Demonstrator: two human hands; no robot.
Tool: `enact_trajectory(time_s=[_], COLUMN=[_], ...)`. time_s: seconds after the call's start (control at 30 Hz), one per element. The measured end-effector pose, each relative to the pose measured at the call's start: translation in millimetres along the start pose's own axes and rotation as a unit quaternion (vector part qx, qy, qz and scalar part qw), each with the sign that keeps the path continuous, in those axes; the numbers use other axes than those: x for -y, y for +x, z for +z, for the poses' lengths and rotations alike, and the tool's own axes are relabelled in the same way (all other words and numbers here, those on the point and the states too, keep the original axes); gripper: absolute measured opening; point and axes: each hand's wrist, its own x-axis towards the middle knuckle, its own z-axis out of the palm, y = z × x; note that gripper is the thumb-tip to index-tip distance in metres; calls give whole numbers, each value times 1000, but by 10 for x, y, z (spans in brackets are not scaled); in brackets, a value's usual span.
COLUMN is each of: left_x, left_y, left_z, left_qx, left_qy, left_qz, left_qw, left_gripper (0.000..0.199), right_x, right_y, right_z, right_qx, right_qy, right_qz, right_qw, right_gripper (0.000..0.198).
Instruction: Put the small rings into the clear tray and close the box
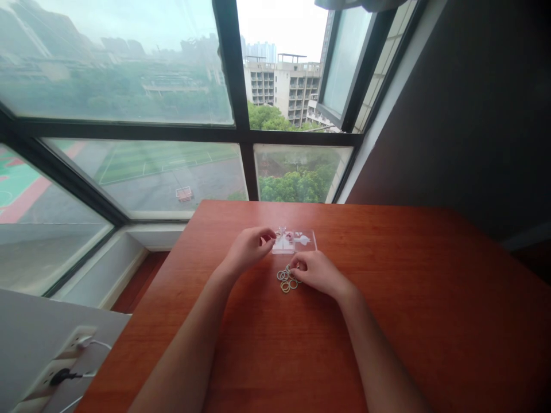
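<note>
The left hand (249, 248) rests curled against a clear plastic stand (295, 242). The right hand's (314, 271) fingertips (295, 265) pinch at a pile of small coloured rings (287, 279) on the wooden table (408, 298).

Yellow and pale-green rings (287, 280), clear plastic base (297, 242), reddish-brown table (430, 321).

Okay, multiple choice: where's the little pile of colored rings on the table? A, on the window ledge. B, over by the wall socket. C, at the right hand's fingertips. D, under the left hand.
C: the rings lie at the right hand fingertips, just in front of the clear tray.
</note>
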Motion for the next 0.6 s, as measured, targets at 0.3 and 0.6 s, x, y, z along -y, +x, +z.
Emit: enact_trajectory(time_s=[0.3,0.6], left_x=[-14,-48], left_y=[-1,-7], left_z=[-5,-22], left_qx=[8,17], left_qy=[0,6], left_qz=[-2,-7], left_qw=[1000,1000], left_gripper=[16,16], right_x=[-2,-54], right_y=[-5,7], right_z=[-76,-142], right_qx=[-6,-45], right_qy=[64,58], right_qz=[9,27], right_qw=[998,997], right_gripper=[11,11])
